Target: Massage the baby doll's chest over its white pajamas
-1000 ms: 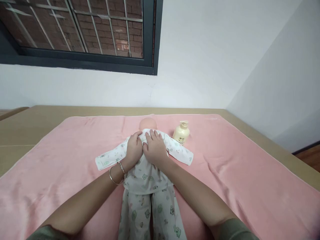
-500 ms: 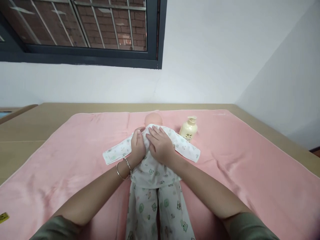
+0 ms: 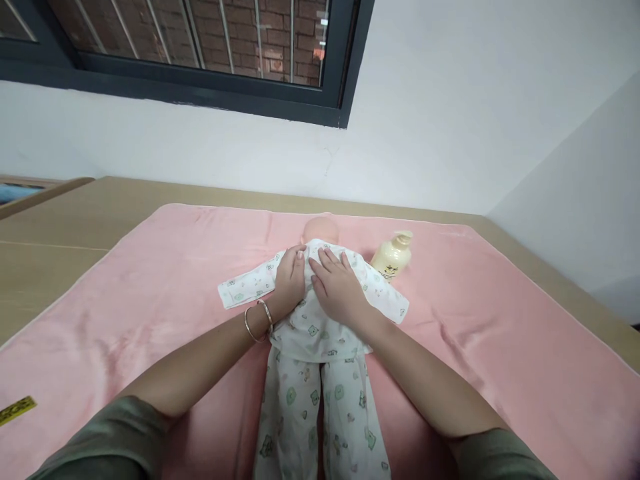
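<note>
Hiding the doll's [image 3: 320,313] chest, left hand [image 3: 291,280] and right hand [image 3: 339,289] rest flat, grip released.

Soft, even indoor light, faint shadows, sharp centre, with wide-angle bending at the edges.

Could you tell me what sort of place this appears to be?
Probably an indoor baby-care practice room: a doll in printed pyjamas lies on a pink towel spread over a wooden table, a pump bottle stands beside it, and a barred window faces a brick wall.
</note>
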`<state>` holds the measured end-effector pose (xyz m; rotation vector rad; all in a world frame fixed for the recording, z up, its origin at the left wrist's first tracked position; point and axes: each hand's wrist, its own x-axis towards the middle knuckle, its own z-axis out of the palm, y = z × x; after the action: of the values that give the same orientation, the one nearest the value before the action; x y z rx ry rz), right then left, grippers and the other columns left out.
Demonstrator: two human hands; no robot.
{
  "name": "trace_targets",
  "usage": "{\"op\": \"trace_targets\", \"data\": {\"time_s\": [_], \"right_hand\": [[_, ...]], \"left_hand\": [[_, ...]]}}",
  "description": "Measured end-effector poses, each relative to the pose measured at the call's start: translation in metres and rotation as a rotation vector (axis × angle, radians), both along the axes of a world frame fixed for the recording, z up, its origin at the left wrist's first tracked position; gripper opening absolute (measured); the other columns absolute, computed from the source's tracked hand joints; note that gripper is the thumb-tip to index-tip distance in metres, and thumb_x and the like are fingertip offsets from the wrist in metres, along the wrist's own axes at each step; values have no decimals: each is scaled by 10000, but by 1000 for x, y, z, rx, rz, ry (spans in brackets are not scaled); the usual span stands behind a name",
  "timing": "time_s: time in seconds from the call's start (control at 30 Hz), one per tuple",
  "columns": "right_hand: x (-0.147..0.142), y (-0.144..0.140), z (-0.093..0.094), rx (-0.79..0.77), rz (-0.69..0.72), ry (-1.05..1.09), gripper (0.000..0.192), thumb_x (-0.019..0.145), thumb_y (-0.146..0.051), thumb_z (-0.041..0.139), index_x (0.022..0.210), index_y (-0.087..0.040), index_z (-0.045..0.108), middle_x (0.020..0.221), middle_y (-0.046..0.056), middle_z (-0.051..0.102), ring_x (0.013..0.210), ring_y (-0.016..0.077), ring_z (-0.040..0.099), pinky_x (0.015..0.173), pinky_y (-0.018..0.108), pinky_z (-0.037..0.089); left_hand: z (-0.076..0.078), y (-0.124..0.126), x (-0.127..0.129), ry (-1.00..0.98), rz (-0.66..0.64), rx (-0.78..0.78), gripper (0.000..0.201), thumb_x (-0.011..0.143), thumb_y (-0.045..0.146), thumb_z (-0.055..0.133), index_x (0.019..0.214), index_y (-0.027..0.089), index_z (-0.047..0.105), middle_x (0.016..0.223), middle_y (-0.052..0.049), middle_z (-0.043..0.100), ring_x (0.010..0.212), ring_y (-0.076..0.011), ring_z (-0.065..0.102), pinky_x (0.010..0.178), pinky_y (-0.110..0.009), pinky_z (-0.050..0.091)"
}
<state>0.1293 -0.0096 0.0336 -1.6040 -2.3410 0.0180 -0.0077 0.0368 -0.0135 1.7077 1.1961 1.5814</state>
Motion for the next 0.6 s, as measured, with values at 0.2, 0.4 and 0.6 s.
{"op": "trace_targets", "data": {"time_s": [0.2,0.4,0.6], "right_hand": [[12,14,-1,-48,-235,26,610,1072,-398,315,1552,-27,380,1619,240,357,1531,345,306,1245,553,214],[-6,-6,-6,55,24,-41,544,1033,-250,339,1515,-22,448,1620,204,372,1558,311,247,1272,501,190],[15,16,-2,-29,12,58,585,1065,-376,316,1557,-68,394,1641,157,347,1562,278,244,1279,515,172]], "left_hand": [[3,0,1,28,13,-22,341,1011,373,378,1140,194,638,1170,-109,709,1133,-254,641,1025,-430,496],[2,0,2,-9,-4,-21,336,1015,366,373,1156,187,620,1189,-116,699,1147,-247,639,1040,-428,491],[2,0,1,-7,-13,-44,328,1004,365,399,1198,191,598,1236,-121,685,1182,-259,628,1048,-442,489]]}}
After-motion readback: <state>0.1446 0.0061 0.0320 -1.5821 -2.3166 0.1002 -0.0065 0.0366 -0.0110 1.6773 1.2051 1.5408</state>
